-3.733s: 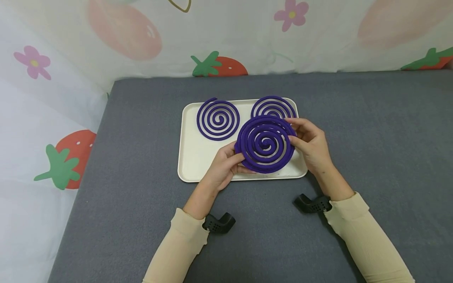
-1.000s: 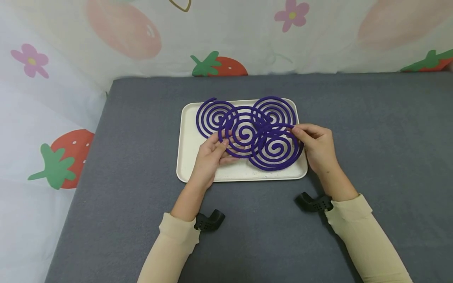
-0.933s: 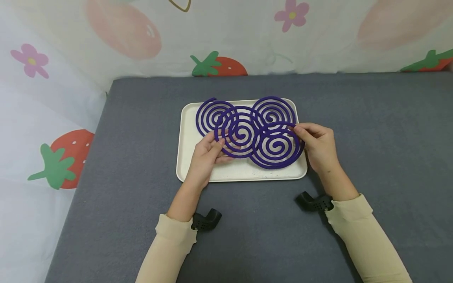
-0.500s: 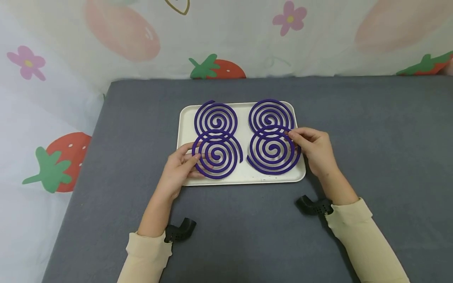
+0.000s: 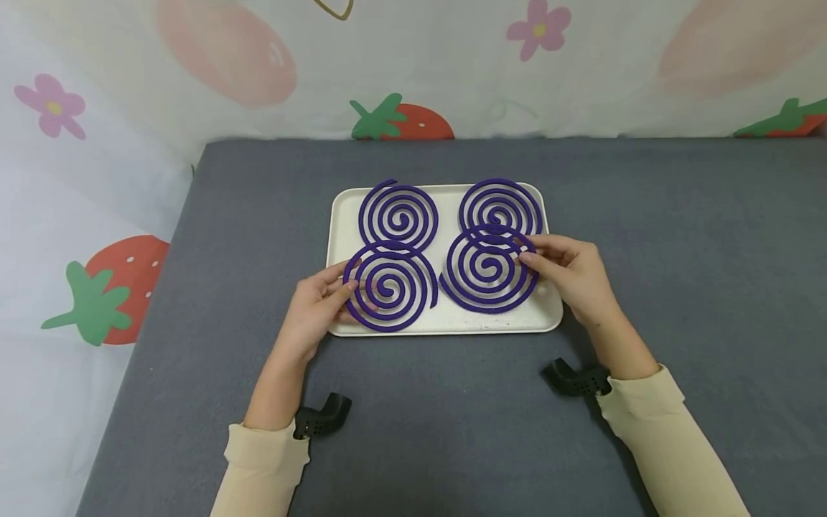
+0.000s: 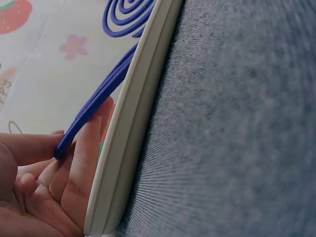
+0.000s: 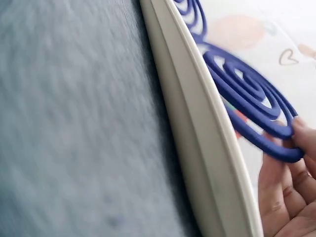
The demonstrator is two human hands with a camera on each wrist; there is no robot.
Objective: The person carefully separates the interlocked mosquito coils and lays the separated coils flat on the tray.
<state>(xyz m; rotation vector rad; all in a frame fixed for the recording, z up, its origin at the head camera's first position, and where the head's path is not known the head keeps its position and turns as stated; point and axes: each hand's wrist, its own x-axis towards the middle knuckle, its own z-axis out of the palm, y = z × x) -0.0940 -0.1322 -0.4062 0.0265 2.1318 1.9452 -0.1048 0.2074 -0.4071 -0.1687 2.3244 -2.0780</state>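
Four purple spiral coils are over a cream tray (image 5: 446, 327). Two lie flat at the back: a back-left coil (image 5: 398, 217) and a back-right coil (image 5: 500, 206). My left hand (image 5: 321, 304) pinches the left edge of the front-left coil (image 5: 388, 286) and holds it just above the tray's front-left part. My right hand (image 5: 568, 271) pinches the right edge of the front-right coil (image 5: 488, 268), tilted over the front-right part. In the left wrist view the left hand's fingers (image 6: 74, 163) pinch the coil (image 6: 96, 103) beside the tray rim (image 6: 133, 113). In the right wrist view the coil (image 7: 249, 96) hangs above the rim (image 7: 197, 123).
The tray sits on a grey cloth surface (image 5: 678, 237). A strawberry and flower patterned sheet (image 5: 97, 143) rises at the back and left. Black wrist camera mounts (image 5: 321, 418) (image 5: 571, 378) stick out by my cream sleeves.
The one double coil that both hands held has come apart into two. My left hand carried its coil left and down to the tray's front left; the right hand's coil stayed at the front right.
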